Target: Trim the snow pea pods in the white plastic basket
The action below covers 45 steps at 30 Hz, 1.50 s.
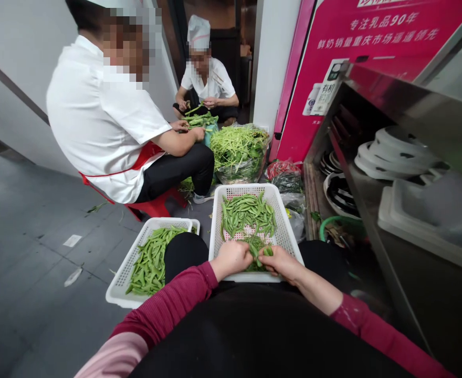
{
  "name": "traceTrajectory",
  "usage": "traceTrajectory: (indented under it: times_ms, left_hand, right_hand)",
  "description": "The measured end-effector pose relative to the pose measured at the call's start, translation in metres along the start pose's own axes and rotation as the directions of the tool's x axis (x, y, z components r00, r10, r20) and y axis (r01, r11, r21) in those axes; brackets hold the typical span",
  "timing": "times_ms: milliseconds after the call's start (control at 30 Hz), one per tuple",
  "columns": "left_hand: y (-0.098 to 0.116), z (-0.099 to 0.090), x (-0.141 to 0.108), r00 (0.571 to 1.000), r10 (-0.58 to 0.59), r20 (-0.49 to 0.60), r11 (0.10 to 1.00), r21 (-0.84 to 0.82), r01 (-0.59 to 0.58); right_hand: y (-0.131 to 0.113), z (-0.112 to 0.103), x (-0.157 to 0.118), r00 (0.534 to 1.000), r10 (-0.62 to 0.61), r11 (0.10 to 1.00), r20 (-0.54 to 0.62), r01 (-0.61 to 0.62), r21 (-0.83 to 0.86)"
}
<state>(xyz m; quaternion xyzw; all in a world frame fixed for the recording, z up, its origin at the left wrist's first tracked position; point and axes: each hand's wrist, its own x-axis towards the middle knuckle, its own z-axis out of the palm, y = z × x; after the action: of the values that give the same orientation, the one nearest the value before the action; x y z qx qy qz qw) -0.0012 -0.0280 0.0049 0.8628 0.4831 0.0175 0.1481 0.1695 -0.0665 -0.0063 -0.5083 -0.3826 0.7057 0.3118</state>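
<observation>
A white perforated basket [284,231] sits between my knees, with green pea pods [249,212] spread over its far part and a small heap of green trimmings [256,244] near its front. My left hand [233,259] is closed over the front of this basket, its fingertips pinched on a green pod. Close beside it on the right, my right hand [280,262] is closed too, with pods between thumb and fingers. At the left stands a second white basket [123,286], piled with pods [152,260].
A person in white [108,115] sits on a red stool [162,205] at the left; another [211,79] crouches behind, both handling greens. A large bag of leafy stems [239,149] stands beyond my basket. A metal shelf [373,220] with white trays [420,223] rises at the right.
</observation>
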Motion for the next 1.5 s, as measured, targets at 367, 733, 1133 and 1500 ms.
traceTrajectory:
  times_ms: [367, 733, 1133, 1500]
  left_hand:
    - [0.001, -0.006, -0.007, 0.970, 0.243, -0.030, 0.969, -0.048, -0.244]
    - [0.010, -0.017, -0.004, 0.837, 0.460, 0.296, 0.887, -0.193, -0.419]
    - [-0.012, 0.040, -0.005, 0.987, 0.003, 0.159, 0.927, -0.370, 0.057]
    - [-0.017, 0.028, 0.008, 0.979, -0.194, 0.054, 0.852, -0.485, 0.196]
  right_hand:
    - [-0.006, -0.018, -0.015, 0.970, 0.100, 0.964, 0.222, -0.151, 0.221]
    - [-0.020, -0.017, 0.000, 0.928, -0.119, 0.641, 0.353, 0.343, -0.687]
    - [-0.002, -0.052, 0.112, 0.829, -0.255, 0.761, -0.499, -0.146, -0.632]
    - [0.002, -0.029, 0.119, 0.855, -0.380, 0.516, -0.354, -0.122, -0.848]
